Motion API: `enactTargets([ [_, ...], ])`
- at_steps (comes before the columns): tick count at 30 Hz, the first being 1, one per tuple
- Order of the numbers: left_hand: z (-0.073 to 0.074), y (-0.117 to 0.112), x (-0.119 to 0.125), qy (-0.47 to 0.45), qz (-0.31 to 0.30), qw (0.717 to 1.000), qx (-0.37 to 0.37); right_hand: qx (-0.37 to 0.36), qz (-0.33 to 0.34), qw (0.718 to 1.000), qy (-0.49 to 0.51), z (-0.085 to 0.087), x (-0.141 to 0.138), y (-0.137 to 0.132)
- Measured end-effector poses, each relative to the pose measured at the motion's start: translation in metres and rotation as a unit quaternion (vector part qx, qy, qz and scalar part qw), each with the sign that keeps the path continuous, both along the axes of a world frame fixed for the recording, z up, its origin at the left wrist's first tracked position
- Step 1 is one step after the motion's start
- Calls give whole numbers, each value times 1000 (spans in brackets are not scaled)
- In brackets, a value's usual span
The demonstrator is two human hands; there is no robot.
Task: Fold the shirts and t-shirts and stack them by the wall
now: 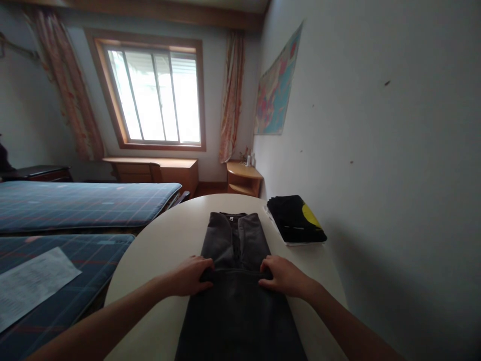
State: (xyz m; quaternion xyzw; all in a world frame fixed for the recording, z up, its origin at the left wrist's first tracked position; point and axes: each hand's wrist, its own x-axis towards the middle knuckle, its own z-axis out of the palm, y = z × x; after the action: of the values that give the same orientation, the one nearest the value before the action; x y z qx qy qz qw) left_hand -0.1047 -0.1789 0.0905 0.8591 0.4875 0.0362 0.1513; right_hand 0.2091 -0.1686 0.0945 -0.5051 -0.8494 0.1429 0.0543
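Observation:
A dark grey garment (pixel 235 245) lies lengthwise on a round white table (pixel 165 240), its sides folded in toward the middle and its collar at the far end. My left hand (pixel 191 276) grips the folded edge of the garment on the left side, fingers curled over the cloth. My right hand (pixel 282 276) grips the same folded edge on the right side, fingers curled too. Both hands sit at the garment's mid-length, where a lower layer is doubled up.
A folded black cloth with a yellow patch (pixel 296 219) lies on white paper at the table's right, by the wall. Two beds with blue plaid covers (pixel 82 203) stand to the left, one bearing a paper sheet (pixel 32 283). Wooden furniture sits under the window.

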Motion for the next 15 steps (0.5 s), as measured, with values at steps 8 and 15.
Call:
enactTargets([
  [8, -1, -3, 1, -61, -2, 997, -40, -96, 16, 995, 23, 4, 1, 6],
  [15, 31, 13, -10, -164, -24, 985, -54, -125, 99, 982, 99, 41, 15, 26],
])
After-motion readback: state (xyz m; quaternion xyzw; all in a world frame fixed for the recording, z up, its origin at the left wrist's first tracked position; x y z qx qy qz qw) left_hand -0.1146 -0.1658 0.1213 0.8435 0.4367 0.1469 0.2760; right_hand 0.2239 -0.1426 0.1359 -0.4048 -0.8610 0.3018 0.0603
